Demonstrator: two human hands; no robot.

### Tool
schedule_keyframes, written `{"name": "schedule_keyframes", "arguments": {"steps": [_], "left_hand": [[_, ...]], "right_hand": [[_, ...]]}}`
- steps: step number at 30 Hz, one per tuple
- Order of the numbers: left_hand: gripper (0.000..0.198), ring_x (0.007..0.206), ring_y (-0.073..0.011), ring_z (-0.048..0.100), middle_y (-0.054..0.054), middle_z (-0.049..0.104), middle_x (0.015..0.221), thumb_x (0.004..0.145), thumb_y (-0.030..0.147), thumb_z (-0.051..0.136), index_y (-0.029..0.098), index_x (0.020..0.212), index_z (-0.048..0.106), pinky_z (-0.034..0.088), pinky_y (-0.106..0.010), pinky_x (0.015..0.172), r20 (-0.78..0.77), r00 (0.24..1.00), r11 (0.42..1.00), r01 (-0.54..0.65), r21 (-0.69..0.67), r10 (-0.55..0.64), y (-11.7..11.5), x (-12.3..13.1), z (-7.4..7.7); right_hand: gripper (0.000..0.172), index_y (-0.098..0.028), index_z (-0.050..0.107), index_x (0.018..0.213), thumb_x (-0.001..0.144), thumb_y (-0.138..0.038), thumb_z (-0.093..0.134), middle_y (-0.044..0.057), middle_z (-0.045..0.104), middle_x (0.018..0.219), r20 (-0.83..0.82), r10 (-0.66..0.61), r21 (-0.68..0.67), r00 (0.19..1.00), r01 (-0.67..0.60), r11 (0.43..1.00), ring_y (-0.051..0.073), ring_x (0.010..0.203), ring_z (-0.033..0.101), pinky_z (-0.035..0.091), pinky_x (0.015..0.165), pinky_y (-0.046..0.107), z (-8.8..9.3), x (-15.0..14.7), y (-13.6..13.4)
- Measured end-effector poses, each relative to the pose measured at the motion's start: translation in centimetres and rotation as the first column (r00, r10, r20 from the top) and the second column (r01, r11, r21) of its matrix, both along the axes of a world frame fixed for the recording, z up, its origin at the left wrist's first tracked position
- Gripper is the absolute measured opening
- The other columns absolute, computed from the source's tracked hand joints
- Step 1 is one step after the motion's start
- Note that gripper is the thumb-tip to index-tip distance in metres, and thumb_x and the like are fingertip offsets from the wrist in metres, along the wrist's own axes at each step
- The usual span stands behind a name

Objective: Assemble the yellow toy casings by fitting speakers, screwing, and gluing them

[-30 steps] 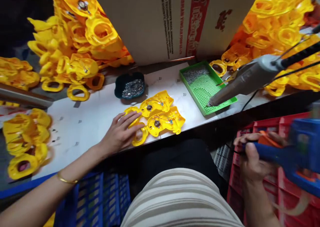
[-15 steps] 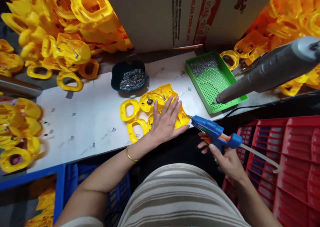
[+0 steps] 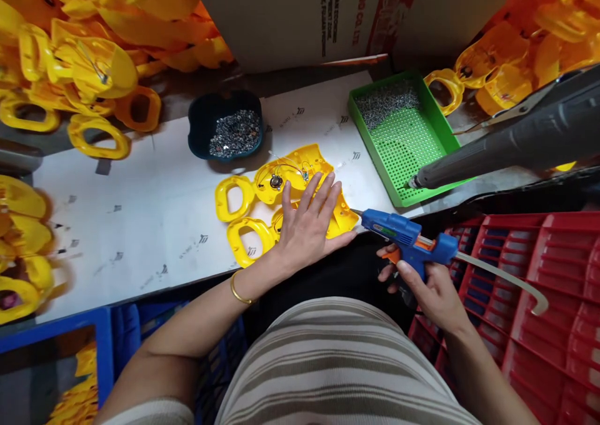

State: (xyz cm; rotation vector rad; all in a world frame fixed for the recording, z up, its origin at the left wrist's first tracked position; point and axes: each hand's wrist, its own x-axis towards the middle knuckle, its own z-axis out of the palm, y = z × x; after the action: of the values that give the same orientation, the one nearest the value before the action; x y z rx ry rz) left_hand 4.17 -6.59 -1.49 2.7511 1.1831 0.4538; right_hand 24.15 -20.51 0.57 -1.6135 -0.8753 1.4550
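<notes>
Left hand (image 3: 307, 228) is laid flat over the near yellow shell (image 3: 345, 220) on the tabletop (image 3: 154, 206), fingers fanned wide. Right hand (image 3: 434, 294) is wrapped round a blue glue gun (image 3: 394, 228), tip right by that shell's right end. Far yellow shell (image 3: 291, 180) sits just beyond.

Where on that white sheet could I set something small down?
The widest bare stretch of sheet lies between the far-left yellow parts and the two yellow shells; a narrower one separates the shells from the green tray. It's crowded where the left hand partly covers the nearer shell and the right hand holds the glue gun.
</notes>
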Motion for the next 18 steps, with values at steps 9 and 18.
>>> {"name": "schedule_keyframes", "arguments": {"steps": [9, 18], "left_hand": [[0.080, 0.142, -0.0314, 0.034, -0.015, 0.043, 0.150, 0.087, 0.065, 0.048, 0.018, 0.150, 0.033, -0.008, -0.053, 0.119, 0.037, 0.999, 1.000, -0.004, 0.001, 0.004, -0.1, 0.2, 0.0], [0.078, 0.142, -0.0319, 0.033, -0.015, 0.042, 0.151, 0.088, 0.065, 0.045, 0.018, 0.149, 0.035, -0.008, -0.055, 0.118, -0.008, 1.000, 0.999, -0.012, -0.037, 0.011, -0.1, 0.2, 0.4]], "right_hand": [[0.039, -0.019, 0.058, 0.109, 0.088, -0.052, 0.054, 0.006, 0.070, 0.080, 0.074, 0.048, -0.045, 0.996, -0.044, 0.998, 0.017, 0.065, 0.065, 0.055, 0.047, 0.026, 0.7, 0.1, 0.9], [0.039, -0.016, 0.058, 0.104, 0.091, -0.052, 0.050, 0.002, 0.066, 0.064, 0.202, 0.128, -0.072, 0.971, -0.116, 0.991, 0.011, 0.044, 0.054, 0.044, 0.040, 0.022, 1.4, 0.5, 0.7]]}}
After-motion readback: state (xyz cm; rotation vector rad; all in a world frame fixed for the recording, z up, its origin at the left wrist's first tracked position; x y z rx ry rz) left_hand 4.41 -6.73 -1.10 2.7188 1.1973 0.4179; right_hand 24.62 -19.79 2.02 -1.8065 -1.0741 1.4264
